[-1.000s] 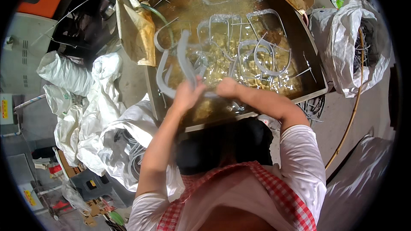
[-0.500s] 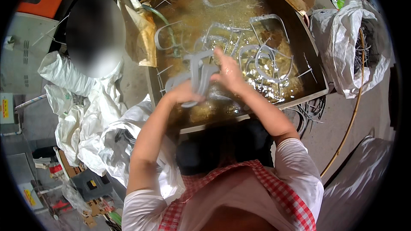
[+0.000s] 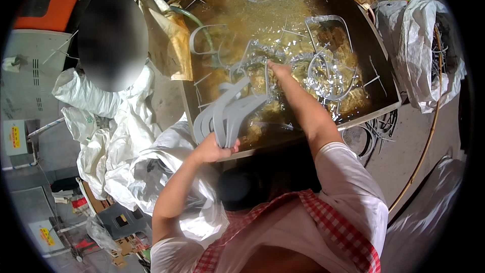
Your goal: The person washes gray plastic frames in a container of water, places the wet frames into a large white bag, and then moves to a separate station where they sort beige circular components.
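Observation:
My left hand (image 3: 216,147) is closed around a bundle of curved grey plastic-looking strips (image 3: 230,111), near the front edge of a metal tank of water (image 3: 356,121). The strips fan up and away from the fist in loops. My right hand (image 3: 279,71) reaches over the middle of the tank, its fingers pinched at the upper end of an upright grey strip (image 3: 267,78); the fingertips are small and partly hidden. More bent grey strips lie in the rippling water, among them a squarish loop (image 3: 331,18) and a round loop (image 3: 333,96) to the right of my right hand.
White sacks (image 3: 121,141) crowd the left side. An open white sack (image 3: 417,55) holding thin grey pieces stands right of the tank. Loose strips (image 3: 371,134) lie on the floor by the tank's front right edge, and a long thin stick (image 3: 424,146) leans nearby.
My left hand has drawn the bundle down toward the tank's front edge. My right hand has come away from the bundle and stretched farther out over the water. The view has shifted slightly.

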The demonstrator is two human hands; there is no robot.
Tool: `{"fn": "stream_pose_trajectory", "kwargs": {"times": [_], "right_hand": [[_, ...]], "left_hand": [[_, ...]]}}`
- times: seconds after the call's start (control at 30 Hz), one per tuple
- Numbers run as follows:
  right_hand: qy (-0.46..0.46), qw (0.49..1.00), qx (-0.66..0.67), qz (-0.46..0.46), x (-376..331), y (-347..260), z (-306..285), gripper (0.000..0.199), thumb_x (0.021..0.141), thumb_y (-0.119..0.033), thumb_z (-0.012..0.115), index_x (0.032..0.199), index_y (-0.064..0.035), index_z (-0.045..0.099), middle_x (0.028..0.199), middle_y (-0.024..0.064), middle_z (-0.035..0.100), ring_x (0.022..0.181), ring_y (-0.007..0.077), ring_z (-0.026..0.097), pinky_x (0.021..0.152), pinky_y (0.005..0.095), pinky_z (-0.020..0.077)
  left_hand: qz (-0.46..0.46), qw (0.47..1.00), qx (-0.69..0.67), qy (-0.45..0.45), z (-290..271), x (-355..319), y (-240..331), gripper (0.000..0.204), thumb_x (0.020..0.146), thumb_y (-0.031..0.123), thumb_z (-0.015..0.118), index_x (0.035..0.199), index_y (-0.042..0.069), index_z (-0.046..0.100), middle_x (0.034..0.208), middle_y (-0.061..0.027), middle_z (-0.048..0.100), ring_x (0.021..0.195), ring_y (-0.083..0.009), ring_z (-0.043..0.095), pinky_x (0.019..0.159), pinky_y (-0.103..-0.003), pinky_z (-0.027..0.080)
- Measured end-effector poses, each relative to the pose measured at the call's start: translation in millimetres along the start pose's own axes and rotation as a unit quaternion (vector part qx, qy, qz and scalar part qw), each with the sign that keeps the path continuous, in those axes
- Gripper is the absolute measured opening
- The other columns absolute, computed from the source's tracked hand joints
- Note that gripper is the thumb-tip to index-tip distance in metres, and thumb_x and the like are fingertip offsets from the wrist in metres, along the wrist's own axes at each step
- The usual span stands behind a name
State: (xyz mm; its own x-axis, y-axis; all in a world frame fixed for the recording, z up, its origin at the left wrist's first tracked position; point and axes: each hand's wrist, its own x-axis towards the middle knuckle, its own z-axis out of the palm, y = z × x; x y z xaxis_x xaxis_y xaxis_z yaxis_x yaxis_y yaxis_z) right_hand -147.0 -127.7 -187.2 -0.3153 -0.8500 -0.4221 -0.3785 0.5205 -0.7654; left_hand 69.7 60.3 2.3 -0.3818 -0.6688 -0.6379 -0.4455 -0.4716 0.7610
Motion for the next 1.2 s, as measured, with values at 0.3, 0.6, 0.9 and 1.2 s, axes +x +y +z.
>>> {"fn": "stream_pose_trajectory", "kwargs": {"times": [0.3,0.6,0.9,1.2], "right_hand": [[-0.360,0.777,0.507,0.100,-18.1,-10.4,20.6,0.044,0.078,-0.029,0.067,0.111,-0.0029,0.052,0.091,0.0090,0.057,0.081,0.0218,0.055,0.071,0.0363,0.0457],[-0.250,0.849,0.446,-0.134,19.5,-86.1,-93.0,0.023,0.082,-0.021,0.066,0.094,-0.0039,0.057,0.077,0.0043,0.061,0.077,0.0136,0.060,0.066,0.0241,0.0502],[-0.099,0.919,0.181,-0.336,-29.0,-103.2,-129.2,0.020,0.086,-0.021,0.058,0.078,-0.0037,0.053,0.063,0.0037,0.051,0.052,0.0108,0.050,0.051,0.0270,0.0459],[-0.381,0.774,-0.220,-0.455,-116.4,-80.0,-133.4,0.019,0.079,-0.026,0.062,0.092,-0.0122,0.064,0.081,0.0092,0.064,0.082,0.0296,0.062,0.073,0.0393,0.0490]], "left_hand": [[0.084,0.899,0.430,0.018,18.0,-3.8,27.7,0.024,0.065,0.020,0.063,0.086,0.007,0.061,0.076,-0.0168,0.061,0.076,-0.0358,0.059,0.068,-0.041,0.048],[0.186,0.949,-0.071,0.246,-0.3,-42.5,71.1,0.016,0.075,0.010,0.065,0.087,0.002,0.058,0.079,-0.0052,0.060,0.067,-0.0130,0.057,0.058,-0.026,0.046],[0.063,0.963,-0.171,0.196,-23.7,97.2,40.0,0.018,0.083,0.015,0.061,0.092,0.001,0.056,0.071,-0.0085,0.060,0.054,-0.0172,0.058,0.049,-0.027,0.046],[0.252,0.791,-0.557,-0.027,16.3,84.1,60.5,0.075,0.072,0.052,0.066,0.126,0.005,0.044,0.123,-0.0142,0.051,0.107,-0.0307,0.053,0.094,-0.046,0.042]]}}
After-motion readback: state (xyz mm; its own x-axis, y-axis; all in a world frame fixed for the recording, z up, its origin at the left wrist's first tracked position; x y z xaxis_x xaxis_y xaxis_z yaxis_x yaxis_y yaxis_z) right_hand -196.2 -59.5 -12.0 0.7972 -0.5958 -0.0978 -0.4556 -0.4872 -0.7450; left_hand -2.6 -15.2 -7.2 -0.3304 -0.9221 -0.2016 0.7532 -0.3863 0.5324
